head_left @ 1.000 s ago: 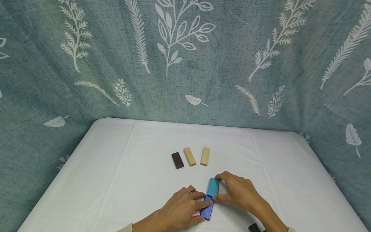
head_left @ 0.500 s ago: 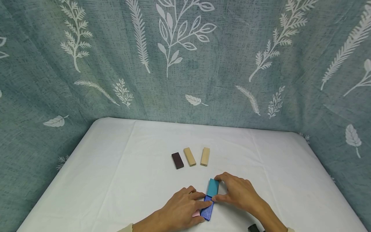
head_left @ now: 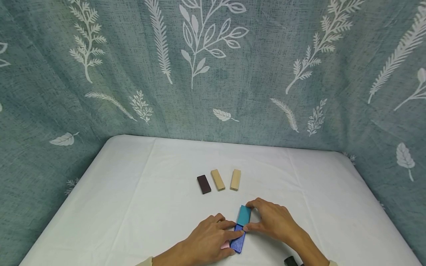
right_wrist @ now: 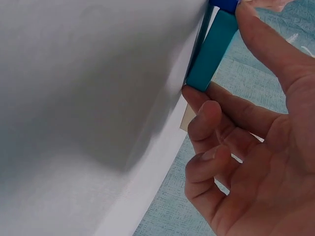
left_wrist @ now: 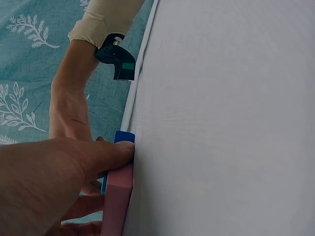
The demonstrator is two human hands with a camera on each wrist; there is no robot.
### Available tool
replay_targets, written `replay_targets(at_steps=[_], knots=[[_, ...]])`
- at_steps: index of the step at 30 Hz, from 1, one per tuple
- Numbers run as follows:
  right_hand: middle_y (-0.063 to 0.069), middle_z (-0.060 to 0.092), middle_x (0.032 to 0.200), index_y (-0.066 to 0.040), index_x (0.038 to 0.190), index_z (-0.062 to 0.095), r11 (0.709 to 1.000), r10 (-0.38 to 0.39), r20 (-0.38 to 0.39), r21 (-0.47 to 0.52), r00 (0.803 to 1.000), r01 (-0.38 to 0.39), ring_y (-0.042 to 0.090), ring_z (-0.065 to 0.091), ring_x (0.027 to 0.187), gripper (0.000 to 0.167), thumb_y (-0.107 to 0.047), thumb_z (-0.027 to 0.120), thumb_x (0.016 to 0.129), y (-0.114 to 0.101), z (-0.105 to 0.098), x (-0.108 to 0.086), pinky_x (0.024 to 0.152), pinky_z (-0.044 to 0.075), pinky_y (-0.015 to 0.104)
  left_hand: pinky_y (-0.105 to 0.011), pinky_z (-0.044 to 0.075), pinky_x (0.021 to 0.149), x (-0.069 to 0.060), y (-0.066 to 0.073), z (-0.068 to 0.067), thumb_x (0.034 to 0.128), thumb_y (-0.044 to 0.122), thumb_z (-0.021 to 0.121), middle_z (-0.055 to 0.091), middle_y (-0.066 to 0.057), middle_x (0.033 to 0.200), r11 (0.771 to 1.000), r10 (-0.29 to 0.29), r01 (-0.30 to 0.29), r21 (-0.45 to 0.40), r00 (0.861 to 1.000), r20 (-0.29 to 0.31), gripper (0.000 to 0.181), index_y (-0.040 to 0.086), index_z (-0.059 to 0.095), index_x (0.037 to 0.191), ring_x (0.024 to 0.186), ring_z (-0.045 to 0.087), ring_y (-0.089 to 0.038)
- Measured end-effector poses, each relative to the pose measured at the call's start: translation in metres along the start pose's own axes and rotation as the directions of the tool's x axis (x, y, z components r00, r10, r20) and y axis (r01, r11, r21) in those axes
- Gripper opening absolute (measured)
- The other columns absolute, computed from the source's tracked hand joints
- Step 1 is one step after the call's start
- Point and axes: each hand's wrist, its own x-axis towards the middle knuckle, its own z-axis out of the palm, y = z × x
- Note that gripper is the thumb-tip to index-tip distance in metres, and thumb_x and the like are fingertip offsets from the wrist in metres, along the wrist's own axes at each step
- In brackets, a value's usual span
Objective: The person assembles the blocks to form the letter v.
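A teal block [head_left: 244, 215] and a blue block [head_left: 237, 242] lie end to end on the white cloth. My right hand [head_left: 274, 220] pinches the teal block, its index finger at the far end and its thumb where the two blocks meet. Over the blue block reaches my left hand [head_left: 210, 237], gripping it with fingers on its top and far end and the thumb at the near end. Alongside the blue block, partly hidden under the left palm, is a pink block [head_left: 225, 244]; the left wrist view shows more of this pink block [left_wrist: 118, 196].
Farther back on the white-covered table [head_left: 159, 207] lie a dark brown block [head_left: 204, 184], a tan block [head_left: 217, 180] and another tan block [head_left: 235, 180]. A black wrist camera [head_left: 291, 261] shows by the right forearm. A leafy green curtain [head_left: 199, 111] hangs behind.
The teal block and my right fingers have shifted very slightly toward me, against the blue block. My left hand stays practically where it was.
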Motion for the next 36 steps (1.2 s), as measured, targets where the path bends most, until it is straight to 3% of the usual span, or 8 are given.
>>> replay_targets(at_steps=[16, 36], knots=[[-0.007, 0.067, 0.118, -0.021, 0.119, 0.070, 1.000, -0.015, 0.036, -0.010, 0.999, 0.015, 0.021, 0.067, 0.106, 0.058, -0.052, 0.086, 0.073, 0.0004, -0.0024, -0.0007, 0.083, 0.052, 0.055, -0.020, 0.044, 0.084, 0.0000, 0.0010, -0.0012, 0.0912, 0.047, 0.072, 0.066, 0.005, 0.131, 1.000, -0.012, 0.012, 0.012, 1.000, 0.011, 0.048, 0.032, 0.066, 0.137, 0.110, 0.054, -0.010], [-0.011, 0.064, 0.113, -0.021, 0.119, 0.069, 0.998, -0.023, 0.014, -0.051, 1.000, 0.023, 0.014, 0.067, 0.095, 0.053, -0.048, 0.086, 0.075, -0.0010, 0.0000, -0.0007, 0.075, 0.053, 0.047, -0.021, 0.045, 0.084, -0.0001, 0.0008, -0.0017, 0.0914, 0.046, 0.072, 0.066, 0.005, 0.131, 1.000, -0.004, 0.004, 0.018, 1.000, -0.001, 0.048, 0.031, 0.066, 0.137, 0.108, 0.054, -0.010]])
